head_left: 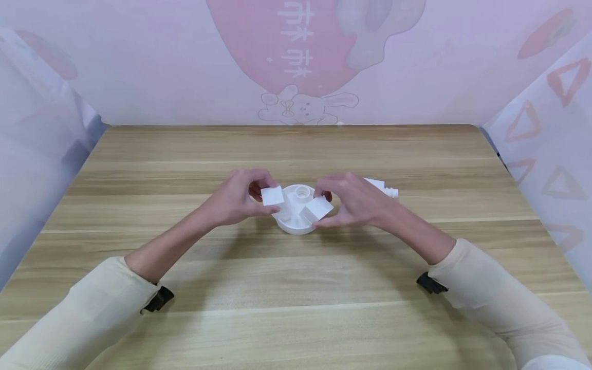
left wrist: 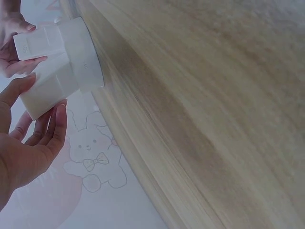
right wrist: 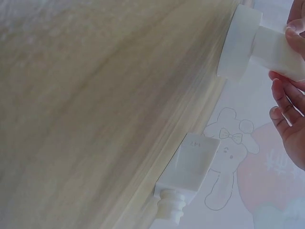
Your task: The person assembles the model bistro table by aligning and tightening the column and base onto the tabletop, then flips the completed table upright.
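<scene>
A round white base (head_left: 296, 229) with a raised rim sits mid-table; a ringed socket (head_left: 302, 192) shows at its far side. My left hand (head_left: 237, 198) pinches a squared white block (head_left: 273, 196) between thumb and fingers, at the base's left. At the right of the base, a second squared white block (head_left: 319, 208), turned at an angle, is held by my right hand (head_left: 357, 200) in the same way. Both blocks stand up from the base in the left wrist view, their lower ends hidden by its rim (left wrist: 86, 55).
A third white block (right wrist: 190, 162) with a threaded end (right wrist: 170, 206) lies on the table behind my right hand, partly covered by it in the head view. The wooden table (head_left: 296, 293) meets a printed back wall (head_left: 162, 77), with side panels left and right.
</scene>
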The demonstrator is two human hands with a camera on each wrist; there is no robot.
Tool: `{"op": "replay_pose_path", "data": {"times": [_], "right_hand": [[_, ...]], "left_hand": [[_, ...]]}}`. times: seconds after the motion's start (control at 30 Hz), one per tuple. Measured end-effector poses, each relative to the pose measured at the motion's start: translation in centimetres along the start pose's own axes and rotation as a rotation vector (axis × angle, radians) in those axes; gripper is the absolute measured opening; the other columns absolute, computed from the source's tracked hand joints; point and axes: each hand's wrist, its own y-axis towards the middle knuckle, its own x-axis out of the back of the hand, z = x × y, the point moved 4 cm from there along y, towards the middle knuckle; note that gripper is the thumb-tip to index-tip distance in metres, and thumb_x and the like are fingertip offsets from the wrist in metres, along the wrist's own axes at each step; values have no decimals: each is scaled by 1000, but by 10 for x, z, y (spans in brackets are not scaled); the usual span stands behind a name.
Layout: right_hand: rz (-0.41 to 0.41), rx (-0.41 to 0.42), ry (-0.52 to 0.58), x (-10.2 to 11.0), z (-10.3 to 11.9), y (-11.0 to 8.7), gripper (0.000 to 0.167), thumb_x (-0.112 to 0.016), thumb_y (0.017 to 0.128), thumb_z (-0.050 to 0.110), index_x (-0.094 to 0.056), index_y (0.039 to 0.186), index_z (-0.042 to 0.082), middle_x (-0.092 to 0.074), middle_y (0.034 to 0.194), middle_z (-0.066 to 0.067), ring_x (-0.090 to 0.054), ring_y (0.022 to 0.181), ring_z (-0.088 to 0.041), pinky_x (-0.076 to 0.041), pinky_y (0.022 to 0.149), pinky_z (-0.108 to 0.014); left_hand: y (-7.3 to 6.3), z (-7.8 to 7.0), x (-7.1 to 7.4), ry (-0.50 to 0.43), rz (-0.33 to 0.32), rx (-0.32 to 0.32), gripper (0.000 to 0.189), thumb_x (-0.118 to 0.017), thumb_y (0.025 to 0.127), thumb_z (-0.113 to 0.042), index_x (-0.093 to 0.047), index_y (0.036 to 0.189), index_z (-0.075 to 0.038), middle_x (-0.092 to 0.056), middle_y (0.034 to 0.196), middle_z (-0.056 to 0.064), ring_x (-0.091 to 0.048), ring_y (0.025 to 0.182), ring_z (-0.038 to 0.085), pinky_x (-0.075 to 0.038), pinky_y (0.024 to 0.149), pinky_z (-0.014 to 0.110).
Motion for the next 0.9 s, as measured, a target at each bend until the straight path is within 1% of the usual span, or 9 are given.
{"op": "replay_pose_path", "data": {"times": [0.27, 0.43, 0.6, 0.67, 0.73, 0.8, 0.9], "right_hand": [[-13, 17, 11, 1, 1, 1, 41, -95, 71, 30, -64, 89, 10, -61, 78, 1, -61, 71, -24, -47, 63, -29], [12, -13, 25, 0, 1, 0, 41, -96, 71, 28, -63, 90, 11, -60, 79, 3, -61, 75, -25, -50, 68, -31], [19, -35, 4, 0, 0, -2, 45, -97, 70, 31, -64, 94, 12, -60, 81, 3, -61, 76, -24, -49, 67, -31], [28, -48, 2, 1, -1, -3, 46, -97, 70, 33, -66, 98, 12, -61, 83, 3, -61, 78, -22, -49, 67, -31], [43, -66, 9, 3, -2, -4, 48, -97, 70, 32, -69, 104, 12, -66, 89, 3, -62, 81, -21, -51, 68, -33], [65, -96, 17, 7, -5, -7, 53, -97, 71, 29, -70, 112, 10, -71, 97, 0, -63, 86, -22, -53, 71, -35], [82, -142, 49, 15, -13, -12, 59, -95, 74, 21, -69, 124, 5, -74, 110, -7, -65, 90, -26, -56, 77, -42]], "left_hand": [[1, -1, 1, 15, 1, -15, 30, -89, 76, -3, -71, 99, 2, -71, 91, 11, -65, 81, 24, -58, 78, 34], [1, -1, 1, 1, 4, -14, 31, -90, 75, -1, -70, 99, 2, -72, 92, 11, -66, 81, 24, -59, 79, 37], [1, -1, 1, -20, 11, -2, 31, -89, 75, 0, -71, 100, 2, -72, 92, 11, -66, 82, 25, -59, 80, 36], [1, -1, 1, -28, 17, -3, 31, -89, 76, 0, -71, 101, 2, -72, 93, 11, -66, 83, 25, -59, 79, 35], [0, 0, 1, -31, 24, -9, 30, -88, 77, 0, -71, 103, 3, -72, 95, 11, -65, 84, 25, -59, 80, 35], [0, 0, 2, -34, 31, -21, 30, -87, 79, 0, -71, 105, 4, -72, 97, 12, -65, 86, 26, -59, 81, 36], [0, 2, 3, -31, 42, -45, 30, -85, 82, 0, -71, 108, 6, -73, 102, 14, -65, 91, 27, -60, 83, 38]]}}
